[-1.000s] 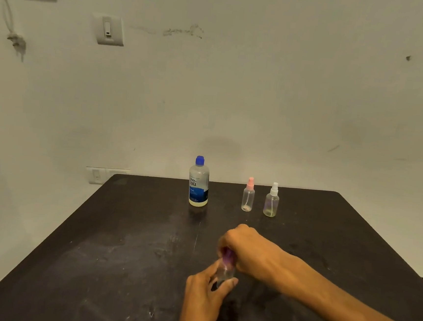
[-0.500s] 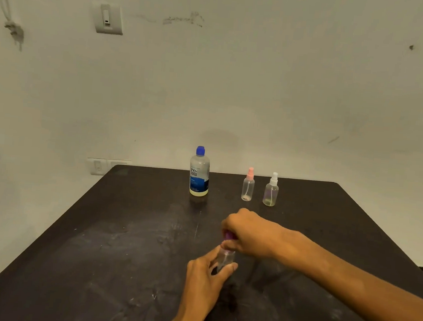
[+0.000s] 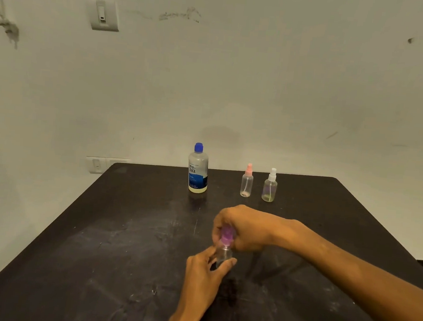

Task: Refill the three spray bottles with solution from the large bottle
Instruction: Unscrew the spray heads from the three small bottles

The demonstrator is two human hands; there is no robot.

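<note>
A small clear spray bottle [image 3: 223,255] with a purple top [image 3: 226,234] stands on the dark table [image 3: 111,241] near the middle. My left hand [image 3: 204,275] grips its clear body from the near side. My right hand [image 3: 244,227] comes from the right and its fingers curl round the purple top. At the far edge stands the large bottle [image 3: 198,170] with a blue cap and a blue label, upright and capped. To its right stand a pink-topped spray bottle [image 3: 247,182] and a white-topped spray bottle [image 3: 269,187], both capped.
The table's far edge meets a pale wall. A wall socket [image 3: 97,165] sits just beyond the table's far left corner. A light switch [image 3: 104,14] is high on the wall. The tabletop is scuffed with pale marks.
The purple top shows more between my right fingers now than before. Both hands stay on the small bottle. The view has tilted slightly, so the far bottles sit higher in the frame.
</note>
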